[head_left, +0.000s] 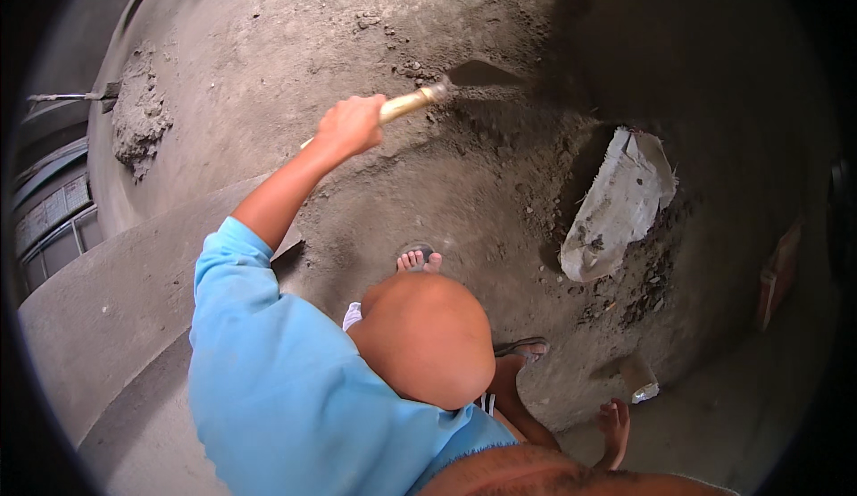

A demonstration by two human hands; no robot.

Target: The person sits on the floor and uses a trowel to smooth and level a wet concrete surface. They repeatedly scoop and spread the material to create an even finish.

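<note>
My left hand (351, 127) is closed round the wooden handle of a hoe (415, 103), held out ahead of me. Its dark flat blade lies at the far end, against loose crumbled earth (500, 130). At the lower right, my right hand (613, 423) hangs low beside my leg with nothing in it. Those fingers are slightly bent and apart. My bent left knee (428, 340) is in front of me, and toes in a sandal (420, 258) show just beyond it.
A torn, mud-smeared white sack (620, 206) lies to the right among soil clumps. Nearer is a small block with a shiny end (644, 391); a reddish object (779, 273) lies farther right. A low ledge (134, 291) curves along the left, past which a mud heap (141, 125) touches a long-handled tool (107, 96).
</note>
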